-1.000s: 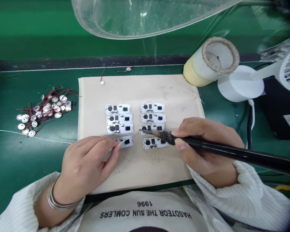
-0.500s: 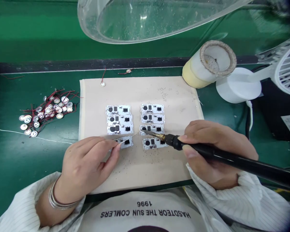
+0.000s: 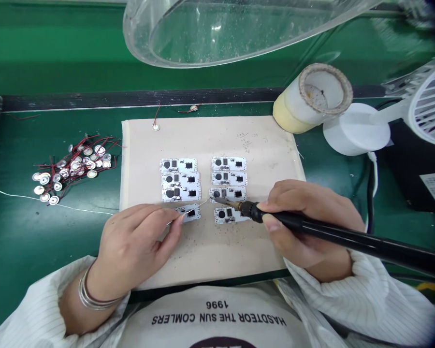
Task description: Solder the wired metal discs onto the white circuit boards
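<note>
Several small white circuit boards (image 3: 179, 179) lie in two columns on a beige mat (image 3: 210, 135). My right hand (image 3: 308, 217) grips a black soldering iron (image 3: 333, 235); its tip rests on the third board of the right column (image 3: 227, 194). My left hand (image 3: 137, 241) pinches a thin solder wire (image 3: 194, 208) that points toward that same board. The left fingers partly cover the lowest board of the left column (image 3: 189, 212).
A pile of metal discs with red and black leads (image 3: 70, 169) lies left of the mat on the green bench. A yellowish tape roll (image 3: 313, 96), a white round base (image 3: 357, 130) and a white fan (image 3: 431, 101) stand at the right. A clear hood (image 3: 221, 29) hangs overhead.
The iron tip and the solder wire stay on the third right-hand board; my right hand shifted out and back slightly. The view drifted a little.
</note>
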The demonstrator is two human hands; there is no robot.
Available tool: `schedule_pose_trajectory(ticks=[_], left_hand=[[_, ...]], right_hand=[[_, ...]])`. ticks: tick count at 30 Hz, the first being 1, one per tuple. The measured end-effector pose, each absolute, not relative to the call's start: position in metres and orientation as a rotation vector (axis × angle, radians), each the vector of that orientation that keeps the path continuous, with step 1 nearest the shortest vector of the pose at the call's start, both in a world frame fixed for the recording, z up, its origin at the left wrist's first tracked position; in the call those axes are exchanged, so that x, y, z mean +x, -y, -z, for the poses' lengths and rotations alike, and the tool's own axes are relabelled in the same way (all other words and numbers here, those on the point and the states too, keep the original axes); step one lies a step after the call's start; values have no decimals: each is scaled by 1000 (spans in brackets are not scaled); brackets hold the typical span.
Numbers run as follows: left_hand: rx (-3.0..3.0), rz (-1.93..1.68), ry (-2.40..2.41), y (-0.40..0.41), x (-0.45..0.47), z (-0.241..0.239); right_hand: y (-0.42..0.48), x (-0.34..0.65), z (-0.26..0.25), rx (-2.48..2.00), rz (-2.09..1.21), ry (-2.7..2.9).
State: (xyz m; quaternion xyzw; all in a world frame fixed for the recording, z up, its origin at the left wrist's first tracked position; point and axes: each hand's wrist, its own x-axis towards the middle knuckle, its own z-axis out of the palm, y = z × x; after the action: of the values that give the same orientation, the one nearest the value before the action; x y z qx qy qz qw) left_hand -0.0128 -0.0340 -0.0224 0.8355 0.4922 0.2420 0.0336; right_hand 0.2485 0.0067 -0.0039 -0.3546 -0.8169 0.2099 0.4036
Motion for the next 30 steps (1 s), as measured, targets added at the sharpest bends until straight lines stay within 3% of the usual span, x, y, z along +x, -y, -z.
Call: schedule_pose_trajectory(ticks=[30], left_hand=[[2574, -749, -1521, 34, -12, 26]], right_hand=[[-8, 248, 6, -847, -501, 2097]])
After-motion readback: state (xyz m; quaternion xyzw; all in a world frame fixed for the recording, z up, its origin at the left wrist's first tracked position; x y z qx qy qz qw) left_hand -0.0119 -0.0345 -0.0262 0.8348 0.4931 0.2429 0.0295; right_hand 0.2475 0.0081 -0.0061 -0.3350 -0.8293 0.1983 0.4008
